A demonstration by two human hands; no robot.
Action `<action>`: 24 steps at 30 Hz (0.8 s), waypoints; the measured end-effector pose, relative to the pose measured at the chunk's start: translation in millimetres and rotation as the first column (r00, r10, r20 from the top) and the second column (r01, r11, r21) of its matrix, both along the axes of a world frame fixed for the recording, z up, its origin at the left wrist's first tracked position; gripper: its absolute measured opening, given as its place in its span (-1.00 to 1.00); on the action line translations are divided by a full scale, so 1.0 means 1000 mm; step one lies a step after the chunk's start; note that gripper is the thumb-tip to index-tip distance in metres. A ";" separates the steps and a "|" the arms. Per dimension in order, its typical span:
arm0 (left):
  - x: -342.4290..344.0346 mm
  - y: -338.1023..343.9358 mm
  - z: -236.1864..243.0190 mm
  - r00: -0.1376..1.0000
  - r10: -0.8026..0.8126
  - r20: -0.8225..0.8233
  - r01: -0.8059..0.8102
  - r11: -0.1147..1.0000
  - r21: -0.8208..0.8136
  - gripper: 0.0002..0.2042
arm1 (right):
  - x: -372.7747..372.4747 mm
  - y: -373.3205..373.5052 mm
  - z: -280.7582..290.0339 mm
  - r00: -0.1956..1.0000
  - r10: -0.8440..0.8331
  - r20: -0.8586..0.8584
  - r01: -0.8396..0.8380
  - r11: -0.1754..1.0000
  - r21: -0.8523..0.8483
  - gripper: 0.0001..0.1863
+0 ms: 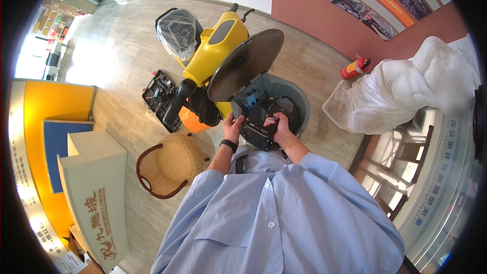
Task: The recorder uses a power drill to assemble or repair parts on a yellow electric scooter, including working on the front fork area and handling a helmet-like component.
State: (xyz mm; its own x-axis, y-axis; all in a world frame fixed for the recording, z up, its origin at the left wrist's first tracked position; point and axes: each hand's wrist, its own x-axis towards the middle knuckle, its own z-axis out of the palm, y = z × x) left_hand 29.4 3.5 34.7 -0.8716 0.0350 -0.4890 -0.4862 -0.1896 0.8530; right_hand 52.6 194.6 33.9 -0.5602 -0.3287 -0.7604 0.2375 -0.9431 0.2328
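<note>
A black box-shaped device (pixel 257 131) is held between my two hands, low in front of my body. My left hand (pixel 233 128) closes on its left edge; a dark band circles that wrist. My right hand (pixel 279 128) grips its right side with bent fingers. The device is at the near side of a grey tub (pixel 303 100), in which more black and blue parts lie. The tub's dark round lid (pixel 246 65) stands raised, leaning toward a yellow scooter-like machine (pixel 215 45). What lies under the device is hidden.
A wicker chair (pixel 175 160) and an open black tool case (pixel 161 94) are on the floor to the left. Farther left stands a white counter (pixel 96 193). On the right are a red fire extinguisher (pixel 355 68) and a white statue (pixel 406 81) wrapped in plastic.
</note>
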 end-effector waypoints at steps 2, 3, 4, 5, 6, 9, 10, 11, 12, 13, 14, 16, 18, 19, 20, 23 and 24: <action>0.000 0.001 0.003 1.000 0.007 0.003 -0.007 1.000 0.000 -0.68 | 0.000 0.000 0.001 1.000 -0.001 0.003 0.001 1.000 -0.002 -0.80; 0.000 0.001 0.002 1.000 0.007 -0.004 -0.007 1.000 -0.010 -0.70 | 0.000 0.000 0.002 1.000 0.000 0.003 0.000 1.000 -0.002 -0.80; 0.000 0.000 0.002 1.000 0.008 -0.011 -0.008 1.000 -0.020 -0.71 | 0.000 0.000 0.002 1.000 -0.002 -0.002 0.002 1.000 -0.015 -0.80; 0.000 0.000 0.002 1.000 0.008 -0.012 -0.008 1.000 -0.020 -0.71 | 0.000 0.000 0.002 1.000 -0.004 -0.006 0.004 1.000 -0.027 -0.80; 0.000 0.000 0.002 1.000 0.000 -0.008 0.000 1.000 -0.019 -0.69 | 0.001 0.000 0.002 1.000 -0.004 -0.006 0.004 1.000 -0.027 -0.80; 0.000 0.000 0.001 1.000 -0.004 -0.003 0.004 1.000 -0.019 -0.67 | 0.000 0.001 0.002 1.000 -0.006 -0.004 0.006 1.000 -0.016 -0.80; 0.000 0.000 0.000 1.000 0.001 -0.001 -0.001 1.000 -0.021 -0.67 | 0.000 0.001 0.003 1.000 -0.002 0.000 0.002 1.000 -0.010 -0.80; 0.000 0.000 0.000 1.000 0.002 -0.001 -0.002 1.000 -0.021 -0.67 | 0.000 0.000 0.004 1.000 0.003 0.003 -0.003 1.000 -0.004 -0.80; 0.000 -0.001 0.000 1.000 0.004 -0.005 -0.004 1.000 -0.018 -0.67 | 0.000 0.000 0.004 1.000 0.003 0.003 -0.003 1.000 -0.004 -0.80; 0.000 -0.001 -0.001 1.000 0.006 -0.009 -0.007 1.000 -0.015 -0.67 | 0.000 0.000 0.005 1.000 0.010 -0.002 -0.010 1.000 0.009 -0.81; 0.000 -0.001 -0.001 1.000 0.007 -0.009 -0.007 1.000 -0.015 -0.67 | 0.000 0.000 0.005 1.000 0.017 -0.007 -0.017 1.000 0.021 -0.81; 0.000 0.001 0.000 1.000 0.012 -0.018 -0.012 1.000 0.001 -0.67 | 0.001 0.001 0.003 1.000 0.010 -0.005 -0.010 1.000 0.004 -0.81; 0.000 0.001 0.001 1.000 0.010 -0.016 -0.010 1.000 -0.002 -0.67 | 0.001 0.002 0.002 1.000 0.006 -0.003 -0.006 1.000 -0.015 -0.81; 0.000 0.001 0.001 1.000 0.009 -0.014 -0.009 1.000 -0.006 -0.67 | 0.001 0.001 0.002 1.000 0.007 -0.003 -0.007 1.000 -0.008 -0.81; 0.000 0.000 0.001 1.000 0.010 -0.014 -0.010 1.000 -0.006 -0.67 | 0.001 0.001 0.002 1.000 0.007 -0.004 -0.007 1.000 -0.002 -0.81; 0.000 0.000 0.001 1.000 0.002 -0.007 -0.002 1.000 -0.014 -0.67 | 0.002 0.001 0.001 1.000 -0.005 -0.008 0.005 1.000 -0.025 -0.79; 0.000 0.000 0.000 1.000 0.002 -0.009 -0.002 1.000 -0.010 -0.68 | 0.002 0.001 0.000 1.000 -0.006 -0.008 0.006 1.000 -0.025 -0.79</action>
